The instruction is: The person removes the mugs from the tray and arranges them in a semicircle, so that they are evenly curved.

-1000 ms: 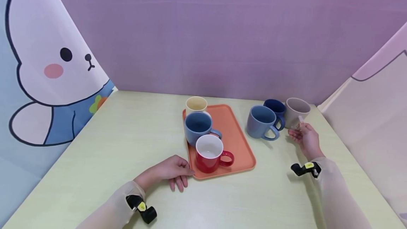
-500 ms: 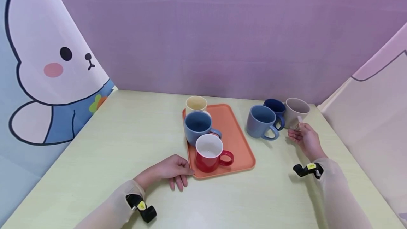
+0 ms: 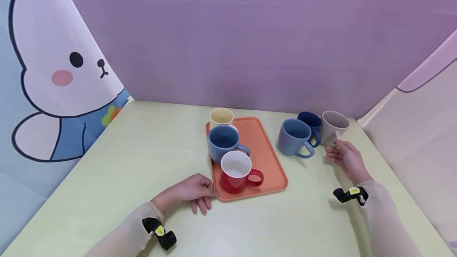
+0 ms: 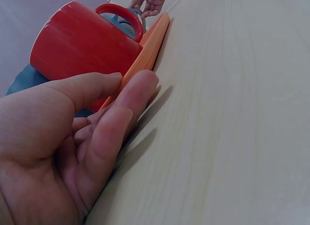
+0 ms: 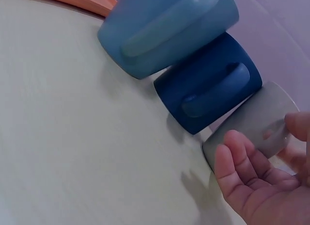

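Observation:
At the near left corner of the orange tray (image 3: pixel 265 162), my left hand (image 3: pixel 194 191) pinches the rim between thumb and fingers. In the left wrist view the thumb (image 4: pixel 94 87) lies on the rim, close to the red mug (image 4: pixel 87 45). The red mug, a blue mug (image 3: pixel 219 146) and a cream mug (image 3: pixel 218 120) line the tray's left side. At the far right, my right hand (image 3: pixel 348 160) pinches the handle of a grey mug (image 3: pixel 330 128). In the right wrist view, that handle is mostly hidden by the fingers (image 5: pixel 237 157). All these mugs stand upright.
A dark blue mug (image 3: pixel 310 120) stands close beside the grey one. Left of it is a lighter blue mug (image 3: pixel 292 140), handle pointing to the near right. The pale table (image 3: pixel 153 142) meets a purple backdrop (image 3: pixel 228 43) behind, with printed cloth sides.
My right wrist and forearm have shifted slightly right and toward me, while the fingers stay at the grey mug's handle. The left hand, tray and mugs look unmoved.

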`<state>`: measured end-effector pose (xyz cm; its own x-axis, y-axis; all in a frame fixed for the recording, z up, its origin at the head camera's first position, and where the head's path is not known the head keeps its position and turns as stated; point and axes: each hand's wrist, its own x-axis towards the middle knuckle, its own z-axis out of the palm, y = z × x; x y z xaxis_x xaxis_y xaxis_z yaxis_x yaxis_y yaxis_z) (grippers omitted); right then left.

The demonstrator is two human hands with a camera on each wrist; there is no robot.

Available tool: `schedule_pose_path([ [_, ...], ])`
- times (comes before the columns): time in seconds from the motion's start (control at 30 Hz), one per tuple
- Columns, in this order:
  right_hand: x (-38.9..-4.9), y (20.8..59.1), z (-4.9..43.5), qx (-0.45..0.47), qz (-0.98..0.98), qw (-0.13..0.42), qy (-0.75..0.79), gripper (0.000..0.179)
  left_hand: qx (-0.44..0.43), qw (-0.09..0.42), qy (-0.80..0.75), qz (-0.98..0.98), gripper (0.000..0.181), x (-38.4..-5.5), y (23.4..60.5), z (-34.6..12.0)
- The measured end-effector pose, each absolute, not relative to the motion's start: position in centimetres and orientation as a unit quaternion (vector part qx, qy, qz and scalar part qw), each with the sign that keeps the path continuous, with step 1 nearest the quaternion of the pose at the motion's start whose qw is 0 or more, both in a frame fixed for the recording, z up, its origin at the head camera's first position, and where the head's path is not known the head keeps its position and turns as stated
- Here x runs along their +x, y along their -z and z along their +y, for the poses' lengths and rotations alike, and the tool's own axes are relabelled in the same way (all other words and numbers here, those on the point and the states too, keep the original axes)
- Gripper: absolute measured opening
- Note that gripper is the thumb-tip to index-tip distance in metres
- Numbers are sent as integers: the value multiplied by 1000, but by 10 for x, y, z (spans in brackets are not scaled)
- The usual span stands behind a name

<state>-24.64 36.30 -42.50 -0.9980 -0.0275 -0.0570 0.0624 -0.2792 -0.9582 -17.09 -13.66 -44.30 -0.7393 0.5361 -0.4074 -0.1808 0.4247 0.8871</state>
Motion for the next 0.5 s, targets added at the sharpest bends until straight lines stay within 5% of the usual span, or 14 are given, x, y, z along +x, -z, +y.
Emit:
schedule_pose_path([
  [0.5,-225,410,353,4,593,-46,804,16,120,345,-524,770,25,-173,446,-138],
])
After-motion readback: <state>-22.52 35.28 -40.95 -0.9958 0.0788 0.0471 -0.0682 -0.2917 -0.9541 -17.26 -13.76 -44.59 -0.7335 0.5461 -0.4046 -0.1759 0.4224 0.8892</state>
